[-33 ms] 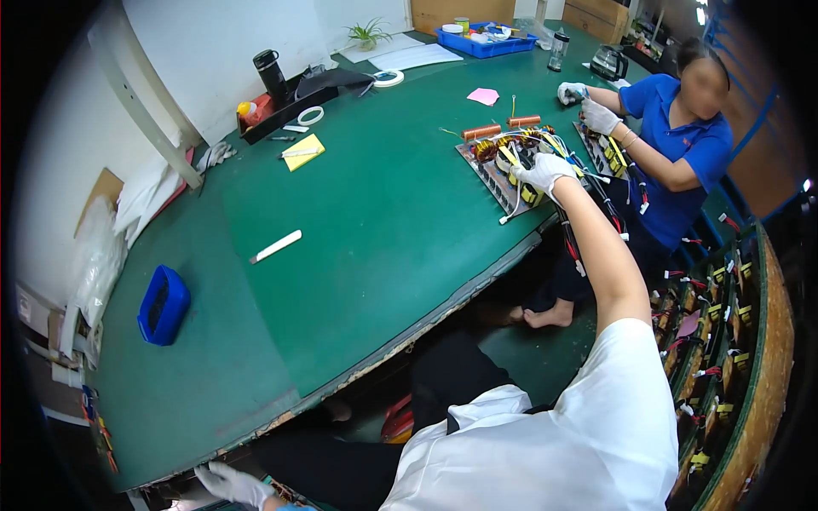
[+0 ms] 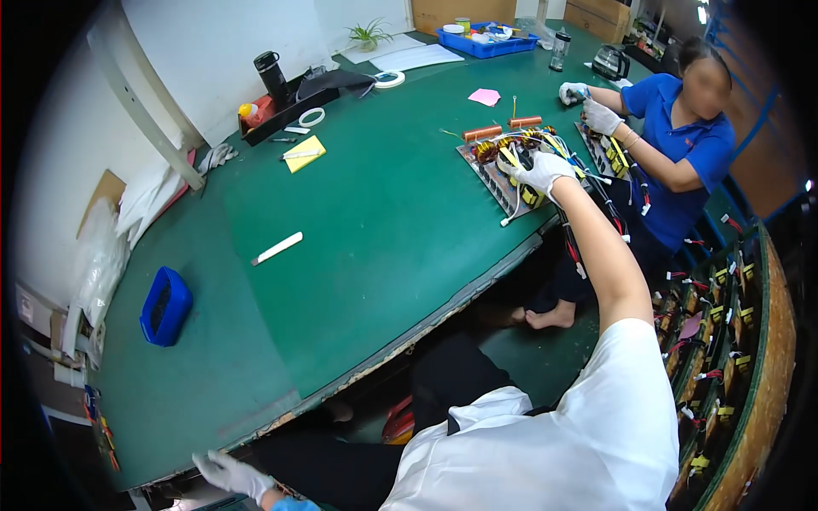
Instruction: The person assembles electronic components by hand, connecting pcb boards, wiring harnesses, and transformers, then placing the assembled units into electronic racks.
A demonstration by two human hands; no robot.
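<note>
My right hand (image 2: 545,175), in a white glove, reaches over a large circuit board (image 2: 486,180) near the table's right front edge. Its fingers are bent around a part in the middle of the board, and the palm hides what they grip. The board carries copper-coloured coils, yellow-wrapped parts and white leads, and black and red cables (image 2: 573,247) hang off its side. My left hand (image 2: 232,474), also gloved, is down by the near left table edge. Its fingers are stretched out with nothing in them. Something light blue shows at its wrist.
A co-worker in blue (image 2: 682,140) works with gloved hands at a similar board (image 2: 603,149). On the green table (image 2: 383,213) lie a blue tub (image 2: 175,311), a white-handled tool (image 2: 278,249), yellow notes (image 2: 305,155) and a blue tray (image 2: 477,47). A rack (image 2: 771,341) stands right.
My left hand has risen slightly, with its fingers a little higher. My right hand's fingers have shifted slightly left over the board. The board stays where it was.
</note>
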